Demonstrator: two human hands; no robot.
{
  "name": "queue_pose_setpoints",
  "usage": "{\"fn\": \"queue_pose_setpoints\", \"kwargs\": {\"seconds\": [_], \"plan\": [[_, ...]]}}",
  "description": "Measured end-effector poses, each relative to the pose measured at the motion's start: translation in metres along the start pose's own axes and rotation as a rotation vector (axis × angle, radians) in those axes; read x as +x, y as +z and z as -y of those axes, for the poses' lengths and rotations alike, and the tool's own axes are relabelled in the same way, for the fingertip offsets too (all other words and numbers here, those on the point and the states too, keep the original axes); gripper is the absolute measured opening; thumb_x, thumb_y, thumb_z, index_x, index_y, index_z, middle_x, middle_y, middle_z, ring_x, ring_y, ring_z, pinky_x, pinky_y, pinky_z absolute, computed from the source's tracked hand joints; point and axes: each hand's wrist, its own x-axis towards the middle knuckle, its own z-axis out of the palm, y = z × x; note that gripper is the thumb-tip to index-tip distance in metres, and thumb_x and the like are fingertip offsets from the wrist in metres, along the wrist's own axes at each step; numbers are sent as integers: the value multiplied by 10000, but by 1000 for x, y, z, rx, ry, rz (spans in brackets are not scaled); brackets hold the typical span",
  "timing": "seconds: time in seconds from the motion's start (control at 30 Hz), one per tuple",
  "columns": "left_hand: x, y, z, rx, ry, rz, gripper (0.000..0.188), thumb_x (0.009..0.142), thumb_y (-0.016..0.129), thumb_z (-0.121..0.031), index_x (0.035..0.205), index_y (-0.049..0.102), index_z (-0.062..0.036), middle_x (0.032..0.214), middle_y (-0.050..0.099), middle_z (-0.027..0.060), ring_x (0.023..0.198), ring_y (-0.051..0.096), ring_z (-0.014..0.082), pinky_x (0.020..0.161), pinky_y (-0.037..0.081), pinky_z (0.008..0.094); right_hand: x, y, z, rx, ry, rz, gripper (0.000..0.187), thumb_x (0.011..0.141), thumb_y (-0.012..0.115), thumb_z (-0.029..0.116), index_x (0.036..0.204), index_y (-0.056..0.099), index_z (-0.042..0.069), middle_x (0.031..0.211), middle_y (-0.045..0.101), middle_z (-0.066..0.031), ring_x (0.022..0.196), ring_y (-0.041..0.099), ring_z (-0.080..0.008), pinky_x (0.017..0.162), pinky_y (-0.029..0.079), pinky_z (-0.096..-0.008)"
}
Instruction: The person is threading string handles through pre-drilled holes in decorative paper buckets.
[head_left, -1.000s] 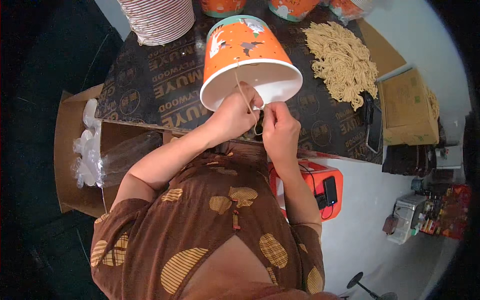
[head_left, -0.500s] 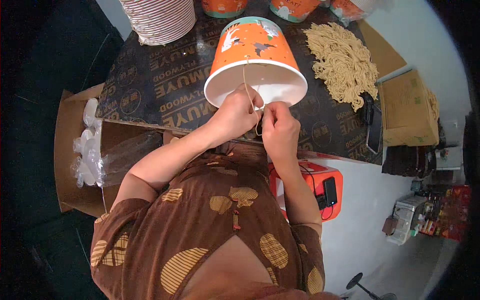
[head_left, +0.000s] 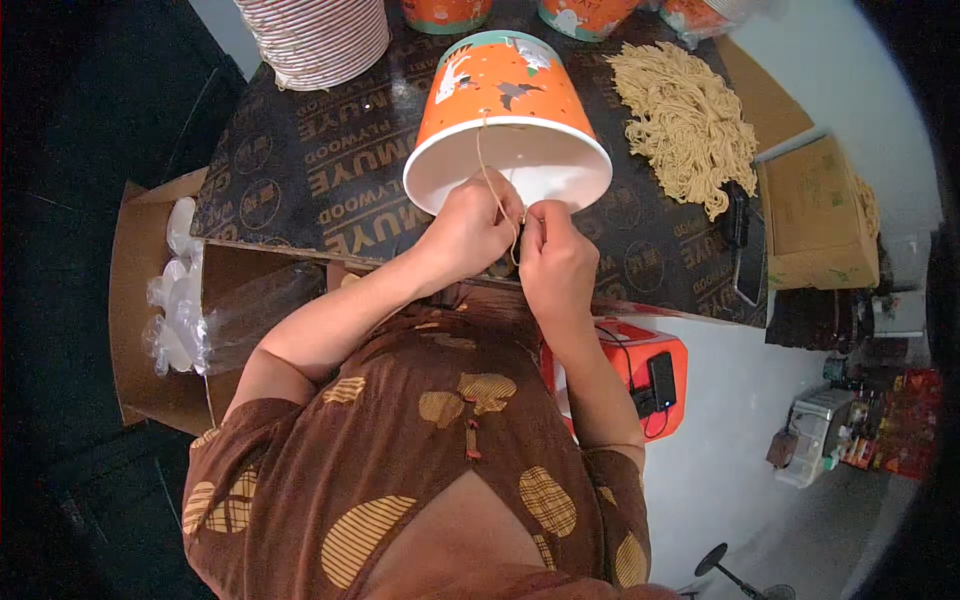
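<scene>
An orange paper bucket (head_left: 505, 115) lies on its side on the dark worktop (head_left: 300, 170), its open mouth facing the person. The left hand (head_left: 468, 232) and right hand (head_left: 553, 262) meet at its rim, each pinching a thin tan string (head_left: 487, 170) that runs up the bucket's side.

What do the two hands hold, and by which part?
Both the left hand and right hand pinch the tan string near its lower end, at the orange bucket rim.

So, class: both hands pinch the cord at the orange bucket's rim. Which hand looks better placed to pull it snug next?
Probably the right hand: it grips the cord end near the rim, while the left hand presses against the orange bucket, steadying it.
</scene>
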Motion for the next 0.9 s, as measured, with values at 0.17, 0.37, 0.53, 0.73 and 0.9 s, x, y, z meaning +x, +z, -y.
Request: {"fn": "queue_pose_setpoints", "kwargs": {"seconds": [0.17,0.37,0.53,0.73,0.9], "plan": [[0,-2,-4,-24,-54,18,42,792,598,32,787,557,24,795,563,94,755,565,176,666,462,314,-3,1,-1,-37,-67,2,67,860,590,65,871,544,17,750,625,-172,630,625,-366,533,494,-441],[-2,0,-2,-35,-79,-5,47,828,608,8,803,573,26,812,576,96,751,566,176,657,462,311,-5,2,-2,-30,-61,11,76,833,601,57,874,551,16,739,622,-174,628,623,-371,544,491,-452],[-3,0,1,-13,-60,-7,56,866,598,-7,824,571,19,818,580,82,753,567,161,658,466,303,-2,2,-5,28,-14,11,61,817,603,56,855,570,22,697,610,-184,626,618,-377,558,482,-466],[-4,-1,-1,0,-42,-12,33,882,581,-2,885,550,11,799,573,57,717,559,136,639,466,288,3,-4,-7,227,96,76,45,830,594,73,852,602,35,707,623,-205,672,622,-412,594,477,-492],[-8,-4,-1,-8,-55,-18,36,873,574,16,904,554,19,806,572,52,709,550,126,627,459,275,6,-5,-6,252,177,115,62,846,581,82,839,610,28,712,618,-224,702,619,-428,607,477,-494]]}}
